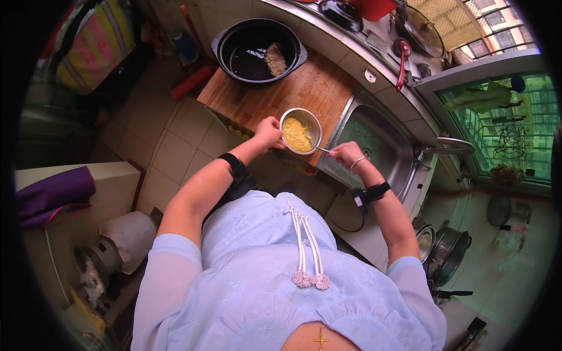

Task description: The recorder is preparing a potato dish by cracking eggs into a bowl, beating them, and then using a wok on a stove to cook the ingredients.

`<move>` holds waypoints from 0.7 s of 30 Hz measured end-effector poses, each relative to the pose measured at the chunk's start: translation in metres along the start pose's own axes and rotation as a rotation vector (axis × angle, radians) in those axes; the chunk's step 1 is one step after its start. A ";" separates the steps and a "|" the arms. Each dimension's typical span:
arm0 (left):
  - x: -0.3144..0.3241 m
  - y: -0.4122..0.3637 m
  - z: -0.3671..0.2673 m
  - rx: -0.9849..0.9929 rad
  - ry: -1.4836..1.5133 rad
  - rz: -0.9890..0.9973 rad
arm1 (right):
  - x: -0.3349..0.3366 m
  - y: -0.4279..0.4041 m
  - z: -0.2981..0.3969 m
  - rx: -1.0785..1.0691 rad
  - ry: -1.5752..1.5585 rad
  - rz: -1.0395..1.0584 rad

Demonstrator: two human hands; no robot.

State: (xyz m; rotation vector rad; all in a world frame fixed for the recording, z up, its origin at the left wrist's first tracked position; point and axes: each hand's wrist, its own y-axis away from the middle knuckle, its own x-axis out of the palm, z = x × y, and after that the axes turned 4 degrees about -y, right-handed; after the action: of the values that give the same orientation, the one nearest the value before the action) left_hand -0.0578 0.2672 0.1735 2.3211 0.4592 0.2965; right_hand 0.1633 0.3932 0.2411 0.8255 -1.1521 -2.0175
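Observation:
My left hand point(269, 133) grips the rim of a small stainless steel bowl point(314, 118) at its left side. Inside lies a yellow, mushy food point(297, 134), perhaps mashed or beaten; I cannot tell exactly what it is. Between the fingers of my right hand point(347, 156) is the thin metal handle of a utensil point(322, 149), whose other end is hidden in the bowl. The bowl is at the front edge of a wooden board point(325, 83). Farther back on that board stands a wide black pot point(219, 41) with a brown, textured piece point(275, 60) inside it.
A stainless steel sink point(390, 140) with a faucet point(456, 142) adjoins the board on the right. Behind, a tiled ledge holds a red-handled ladle point(401, 66) and a glass lid point(419, 33). Pans point(448, 254) stand at the lower right. A purple cloth point(57, 197) drapes over a left-hand surface.

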 end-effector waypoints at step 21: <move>-0.011 -0.011 0.021 -0.015 -0.027 0.028 | 0.046 0.003 -0.029 -0.513 0.317 -0.422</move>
State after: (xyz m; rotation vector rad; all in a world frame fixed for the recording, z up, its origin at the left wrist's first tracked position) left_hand -0.0632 0.2575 0.1501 2.3159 0.4101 0.2807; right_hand 0.1599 0.3423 0.2228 1.1219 -0.2693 -2.2602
